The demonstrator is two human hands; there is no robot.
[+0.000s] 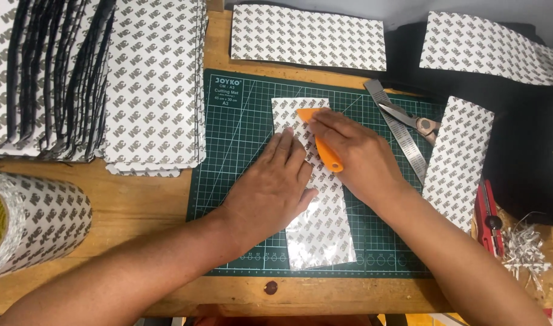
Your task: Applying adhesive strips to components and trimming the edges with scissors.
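A long white strip printed with a grey repeating pattern lies lengthwise on the green cutting mat. My left hand lies flat on the strip's middle with its fingers spread, pinning it down. My right hand grips an orange plastic scraper, whose blade end rests on the strip's far end.
Fanned stacks of similar patterned sheets fill the far left, a big patterned roll lies at the near left. More strips lie behind and right of the mat. A steel ruler, scissors, a red cutter and paper scraps are at right.
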